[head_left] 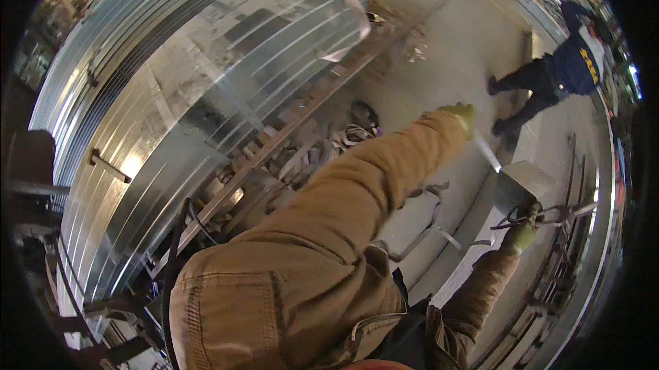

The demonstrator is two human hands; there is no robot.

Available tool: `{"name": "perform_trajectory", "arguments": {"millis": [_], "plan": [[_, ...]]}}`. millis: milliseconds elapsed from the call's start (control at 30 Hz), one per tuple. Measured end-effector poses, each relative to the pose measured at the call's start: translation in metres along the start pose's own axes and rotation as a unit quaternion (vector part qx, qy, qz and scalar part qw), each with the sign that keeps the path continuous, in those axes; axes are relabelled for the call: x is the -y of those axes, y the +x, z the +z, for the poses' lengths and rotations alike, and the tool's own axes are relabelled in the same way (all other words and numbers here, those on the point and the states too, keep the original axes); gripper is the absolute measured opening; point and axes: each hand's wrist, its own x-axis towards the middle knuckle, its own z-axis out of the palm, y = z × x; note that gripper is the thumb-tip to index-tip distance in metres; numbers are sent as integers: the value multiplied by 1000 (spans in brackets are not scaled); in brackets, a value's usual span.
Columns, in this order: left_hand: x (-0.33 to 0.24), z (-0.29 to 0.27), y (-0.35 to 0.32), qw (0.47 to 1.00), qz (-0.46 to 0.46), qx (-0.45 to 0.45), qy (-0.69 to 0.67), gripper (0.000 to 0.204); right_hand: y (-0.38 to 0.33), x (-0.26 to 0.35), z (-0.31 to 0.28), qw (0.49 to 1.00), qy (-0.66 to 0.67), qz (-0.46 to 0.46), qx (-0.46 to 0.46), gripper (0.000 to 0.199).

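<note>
My left hand, in a yellow-green glove, reaches far out on a tan sleeve and grips the top end of a thin bright metal strip. The strip runs down to a folded grey sheet-metal piece. My right hand, also gloved, is closed around the handles of a dark metal hand tool that looks like snips. The tool's head sits at the lower edge of the sheet-metal piece. The jaws themselves are too small to make out.
Large curved sheets of galvanised metal fill the left side, over a cluttered rack of scrap. Loose metal strips lie on the concrete floor. Another person in a dark blue jacket walks at the upper right. Metal rails line the right edge.
</note>
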Motion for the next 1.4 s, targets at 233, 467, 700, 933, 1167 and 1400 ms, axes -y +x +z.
{"name": "perform_trajectory", "arguments": {"millis": [233,467,700,933,1167,1400], "plan": [[305,-287,51,938,-19,-140,316,98,-18,-151,180,984,17,88,153,29],[498,-545,84,898,-106,-210,371,116,-149,-190,315,916,-33,349,195,38],[666,-641,143,973,-108,-10,206,105,-201,-169,342,889,-110,408,174,30],[730,-697,184,905,-274,-193,263,69,-208,-182,319,880,-94,442,146,25],[559,-733,197,952,51,-302,8,56,-237,-208,296,867,-70,477,130,28],[294,-462,197,923,201,-328,19,46,-229,-242,289,850,-139,308,404,43]]}}
